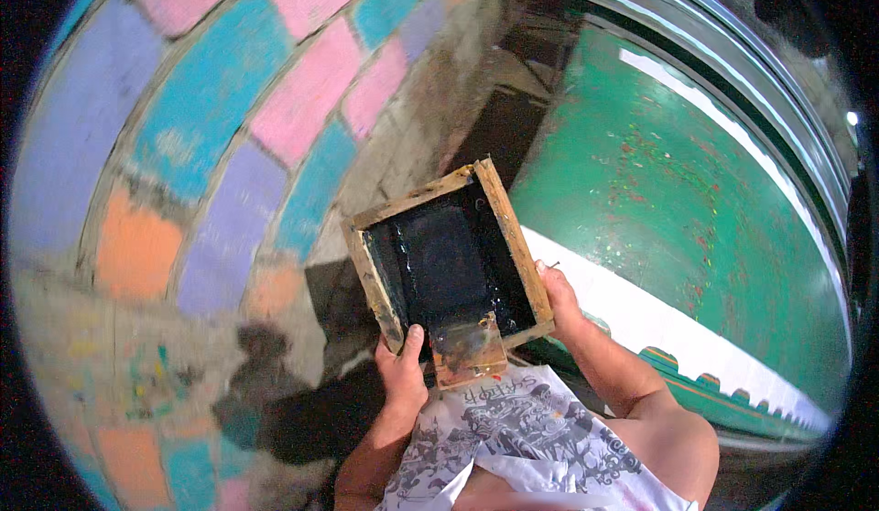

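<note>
Tilted in front of my body is a wooden screen-printing frame (515, 245), its inside coated in glossy black. My left hand (403, 374) grips its lower left corner, thumb on top. On the opposite side, my right hand (563, 305) is closed around the right rail near the lower corner, most of its fingers hidden beneath. A flat brownish, stained piece (469, 351) lies across the frame's lower edge, between my two hands, and sticks out toward my printed shirt. How that piece is attached cannot be seen.
To the right runs a long green table (632, 172), speckled with paint. A white strip (623, 300) with a patterned edge lies along its near side, and another white strip (696, 90) along the far side. At left is a surface of pink, teal, purple and orange painted blocks (220, 90).
</note>
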A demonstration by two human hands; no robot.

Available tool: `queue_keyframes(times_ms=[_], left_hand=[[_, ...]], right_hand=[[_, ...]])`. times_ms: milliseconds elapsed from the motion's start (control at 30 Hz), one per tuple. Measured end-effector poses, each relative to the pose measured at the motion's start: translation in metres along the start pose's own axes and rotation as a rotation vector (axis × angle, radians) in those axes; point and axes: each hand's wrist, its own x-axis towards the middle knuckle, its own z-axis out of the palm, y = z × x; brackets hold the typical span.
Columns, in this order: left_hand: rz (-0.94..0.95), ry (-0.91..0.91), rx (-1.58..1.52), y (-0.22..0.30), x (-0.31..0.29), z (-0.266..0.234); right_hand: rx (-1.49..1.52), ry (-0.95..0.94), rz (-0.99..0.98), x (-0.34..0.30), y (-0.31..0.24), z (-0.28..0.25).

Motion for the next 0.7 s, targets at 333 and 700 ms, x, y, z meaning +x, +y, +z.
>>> queue_keyframes(times_ms=[333,700], left_hand=[[0.008,-0.025,0.075,0.022,0.027,-0.015],[0.032,-0.130,0.003,0.017,0.051,-0.010]], right_hand=[[-1.555,0.549,-0.631,-0.005,-0.026,-0.096],[-1.433,0.950,-0.700,-0.049,0.067,-0.193]])
